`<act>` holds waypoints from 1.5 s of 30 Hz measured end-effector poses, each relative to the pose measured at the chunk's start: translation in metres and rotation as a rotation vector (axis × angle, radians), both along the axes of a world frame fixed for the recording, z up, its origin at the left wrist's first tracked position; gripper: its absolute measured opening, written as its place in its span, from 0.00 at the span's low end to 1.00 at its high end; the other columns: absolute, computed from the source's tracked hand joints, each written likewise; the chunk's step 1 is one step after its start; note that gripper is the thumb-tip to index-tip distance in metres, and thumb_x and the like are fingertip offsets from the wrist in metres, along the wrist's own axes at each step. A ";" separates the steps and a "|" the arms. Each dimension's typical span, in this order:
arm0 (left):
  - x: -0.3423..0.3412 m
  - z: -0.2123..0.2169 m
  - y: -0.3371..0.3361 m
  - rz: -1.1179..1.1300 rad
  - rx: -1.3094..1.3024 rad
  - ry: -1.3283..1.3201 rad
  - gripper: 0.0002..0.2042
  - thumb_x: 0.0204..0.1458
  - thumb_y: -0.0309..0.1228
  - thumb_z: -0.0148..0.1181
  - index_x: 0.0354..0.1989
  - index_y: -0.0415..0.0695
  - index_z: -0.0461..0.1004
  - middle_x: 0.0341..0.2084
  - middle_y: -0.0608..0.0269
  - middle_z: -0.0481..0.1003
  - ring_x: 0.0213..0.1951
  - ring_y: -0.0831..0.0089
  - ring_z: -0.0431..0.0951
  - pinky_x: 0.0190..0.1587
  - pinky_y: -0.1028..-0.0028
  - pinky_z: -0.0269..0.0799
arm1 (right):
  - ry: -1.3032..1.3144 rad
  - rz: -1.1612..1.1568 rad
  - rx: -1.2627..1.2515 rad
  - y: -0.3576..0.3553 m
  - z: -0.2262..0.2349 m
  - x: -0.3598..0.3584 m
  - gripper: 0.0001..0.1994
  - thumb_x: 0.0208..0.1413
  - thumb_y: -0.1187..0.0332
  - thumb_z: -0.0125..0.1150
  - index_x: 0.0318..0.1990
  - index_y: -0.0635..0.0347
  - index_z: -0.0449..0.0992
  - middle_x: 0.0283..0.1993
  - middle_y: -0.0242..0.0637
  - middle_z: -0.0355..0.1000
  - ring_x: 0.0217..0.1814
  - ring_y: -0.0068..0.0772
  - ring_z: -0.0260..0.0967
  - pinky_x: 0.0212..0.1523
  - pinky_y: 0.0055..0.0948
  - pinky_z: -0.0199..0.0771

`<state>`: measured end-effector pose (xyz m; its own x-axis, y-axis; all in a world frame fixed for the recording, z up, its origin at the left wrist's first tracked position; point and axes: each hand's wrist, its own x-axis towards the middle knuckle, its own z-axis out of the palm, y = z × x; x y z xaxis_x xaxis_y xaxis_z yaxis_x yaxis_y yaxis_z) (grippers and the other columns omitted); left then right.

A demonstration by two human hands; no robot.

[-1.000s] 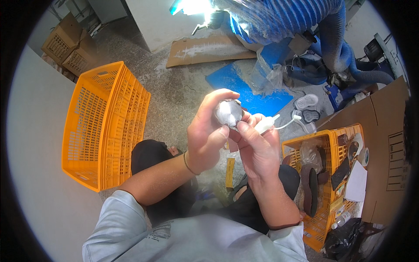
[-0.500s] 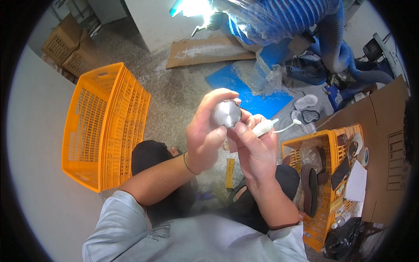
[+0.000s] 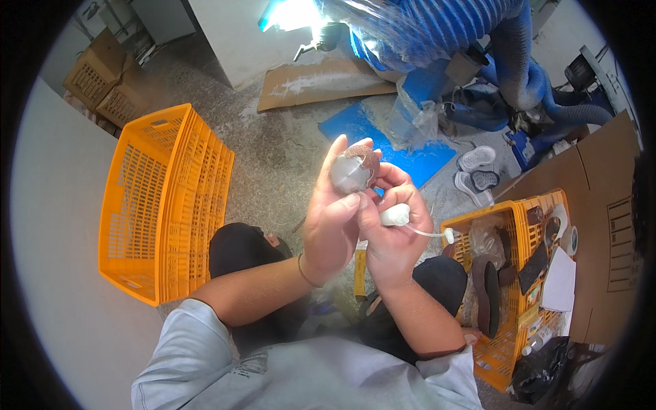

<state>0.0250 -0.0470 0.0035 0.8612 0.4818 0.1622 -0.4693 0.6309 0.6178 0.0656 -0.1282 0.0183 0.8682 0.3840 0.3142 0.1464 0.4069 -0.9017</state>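
My left hand (image 3: 326, 222) is closed around a round metal piece (image 3: 350, 175), whose smooth grey face is turned toward me. A brown, grainy strip like sandpaper (image 3: 370, 160) curves over the piece's upper right rim, its edge jagged. My right hand (image 3: 396, 249) grips a small white squeeze bottle (image 3: 395, 215) in its curled fingers. From the bottle a thin tether runs out to a small white cap (image 3: 448, 236). Right thumb and fingertips also meet the lower right of the metal piece, next to my left thumb. Whatever lies behind the piece is hidden.
Stacked orange crates (image 3: 171, 212) stand at left. Another orange crate (image 3: 509, 369) at right carries dark strips and paper. Shoe soles (image 3: 476, 158) and a blue sheet (image 3: 342, 125) lie on the floor ahead. A blue ribbed hose (image 3: 523, 61) and bright lamp (image 3: 297, 15) are beyond.
The metal piece has tilted in my left hand, exposing the brown strip on its rim. My right hand has turned the white bottle, and its cap hangs lower.
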 end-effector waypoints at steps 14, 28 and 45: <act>-0.003 0.004 0.000 0.036 0.018 0.046 0.42 0.53 0.28 0.53 0.77 0.36 0.41 0.61 0.51 0.65 0.57 0.64 0.71 0.62 0.64 0.67 | 0.074 -0.048 0.038 0.008 -0.007 -0.010 0.12 0.58 0.78 0.66 0.30 0.58 0.66 0.60 0.51 0.70 0.61 0.38 0.69 0.62 0.37 0.69; -0.020 0.014 0.056 -0.242 0.228 0.269 0.31 0.52 0.36 0.58 0.64 0.33 0.65 0.54 0.53 0.74 0.59 0.63 0.73 0.68 0.58 0.63 | -0.171 0.153 -0.416 -0.045 0.003 0.013 0.16 0.47 0.71 0.80 0.34 0.58 0.73 0.40 0.37 0.81 0.36 0.25 0.78 0.37 0.25 0.77; -0.033 -0.006 0.052 -0.473 0.327 0.356 0.29 0.47 0.26 0.61 0.60 0.29 0.70 0.50 0.56 0.76 0.53 0.73 0.76 0.58 0.72 0.70 | -0.800 0.082 -0.567 -0.075 0.018 0.019 0.16 0.49 0.82 0.71 0.47 0.67 0.78 0.42 0.53 0.80 0.43 0.48 0.80 0.46 0.35 0.79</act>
